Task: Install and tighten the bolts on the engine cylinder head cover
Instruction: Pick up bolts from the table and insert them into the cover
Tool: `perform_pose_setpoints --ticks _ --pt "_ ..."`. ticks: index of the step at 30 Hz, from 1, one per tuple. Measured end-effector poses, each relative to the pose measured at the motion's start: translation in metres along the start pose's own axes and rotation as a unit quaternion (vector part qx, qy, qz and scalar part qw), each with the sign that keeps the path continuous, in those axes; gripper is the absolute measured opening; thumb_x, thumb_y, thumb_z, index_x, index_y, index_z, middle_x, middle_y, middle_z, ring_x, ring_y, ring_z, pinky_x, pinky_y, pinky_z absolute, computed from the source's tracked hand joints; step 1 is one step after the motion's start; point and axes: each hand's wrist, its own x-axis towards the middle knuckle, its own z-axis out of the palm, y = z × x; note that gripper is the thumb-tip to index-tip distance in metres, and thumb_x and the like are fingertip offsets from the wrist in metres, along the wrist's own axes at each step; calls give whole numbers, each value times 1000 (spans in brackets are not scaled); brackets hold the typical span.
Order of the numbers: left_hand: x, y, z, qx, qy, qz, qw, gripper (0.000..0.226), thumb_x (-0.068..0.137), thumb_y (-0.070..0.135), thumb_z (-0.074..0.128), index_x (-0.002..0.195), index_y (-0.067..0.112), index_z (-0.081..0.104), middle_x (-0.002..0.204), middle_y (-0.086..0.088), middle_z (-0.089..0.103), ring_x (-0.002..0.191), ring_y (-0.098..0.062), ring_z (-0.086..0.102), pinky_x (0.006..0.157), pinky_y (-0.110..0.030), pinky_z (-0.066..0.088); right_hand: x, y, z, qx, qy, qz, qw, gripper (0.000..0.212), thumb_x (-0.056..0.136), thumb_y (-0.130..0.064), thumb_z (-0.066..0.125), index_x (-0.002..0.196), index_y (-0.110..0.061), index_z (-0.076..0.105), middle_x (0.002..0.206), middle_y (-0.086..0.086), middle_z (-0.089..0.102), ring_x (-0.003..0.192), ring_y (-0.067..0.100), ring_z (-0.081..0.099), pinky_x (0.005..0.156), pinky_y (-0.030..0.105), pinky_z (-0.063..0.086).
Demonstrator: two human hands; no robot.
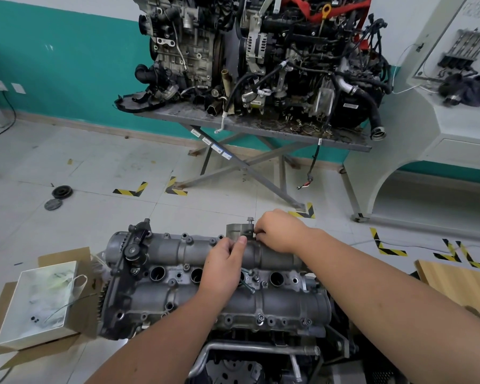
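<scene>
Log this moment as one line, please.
stage: starting bolt | right hand: pinching upright steel bolt | left hand: resting on grey cast-metal cylinder head cover, holding spare bolts

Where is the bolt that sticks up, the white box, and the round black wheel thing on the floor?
Upright grey metal bolt (pixel 250 219): head view, on its hexagonal head.
White square box (pixel 25 325): head view, on its near wall.
Round black pulley wheel on the floor (pixel 62 192): head view, on its top face.

A teal wall (pixel 67 65) with a white upper band fills the upper left; pale floor tiles (pixel 94 167) carry yellow-black tape corners (pixel 130 191); a white cabinet (pixel 427 128) stands right.
</scene>
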Motion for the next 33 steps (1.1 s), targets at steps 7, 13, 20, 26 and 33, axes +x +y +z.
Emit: perform_pose_setpoints --ticks 7,13,20,26,33 --pt "1 -2 0 5 -1 -3 1000 43 95 53 52 66 23 42 47 19 43 46 -2 38 46 -17 32 -3 -5 9 -139 -7 2 990 44 101 -53 44 99 -16 67 107 6 66 106 29 61 73 34 36" --pt "0 -2 0 4 -2 -7 1000 43 94 54 52 68 22 43 46 18 42 45 -2 37 44 -16 31 -5 9 -2 -3 -2 4 1000 24 95 -40 60 104 -19 66 102 7 67 104 32 62 77 37 49" --pt "0 -1 -2 15 -10 -19 1000 44 94 57 50 68 22 42 47 18 42 47 -3 36 46 -21 28 -2 0 6 -59 21 0 998 27 100 -36 49 101 -18 70 103 10 67 100 32 61 71 35 42" --pt "-1 1 -2 15 -12 -35 999 43 95 55 51 68 22 43 47 18 42 47 -3 37 53 -30 30 3 -2 0 -118 0 7 993 42 99 -55 47 103 -17 65 108 7 64 102 30 60 70 36 37" --pt "-2 2 -2 23 -16 -34 999 42 95 55 52 69 23 44 47 19 46 46 -3 38 52 -31 30 5 2 -4 -38 -32 -24 998 21 96 -34 57 87 -18 67 86 8 63 95 32 60 66 31 36"
